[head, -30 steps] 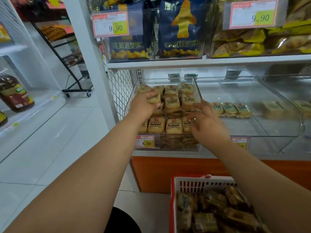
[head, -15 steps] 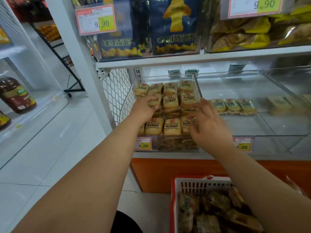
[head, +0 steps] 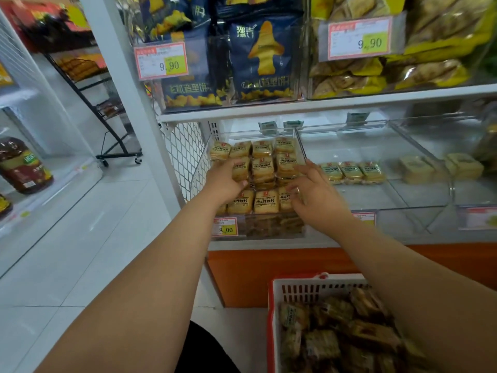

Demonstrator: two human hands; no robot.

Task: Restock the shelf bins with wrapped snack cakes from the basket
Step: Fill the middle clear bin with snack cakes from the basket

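Left hand (head: 224,181) in left bin (head: 300,142), fingers curled on a cake (head: 240,170) in the middle row. Right hand (head: 313,193) at the right column, fingers spread, pressing, gripping nothing. Barely moved over the last second: tidying rows, not adding stock. Bin near full. Basket (head: 309,290) below right, many cakes left; next bin (head: 419,168) sparse.

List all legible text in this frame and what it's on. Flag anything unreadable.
"9.90": price tag on the upper-left bin of blue bags.
"9.90": price tag on the upper-right bin of yellow packs.
"8.00": price tag on the full cake bin.
Chinese print on the blue bags and cake wrappers: too blurred to quote reliably.
The far-right lower tags, tags' small print and bottle label: unreadable.
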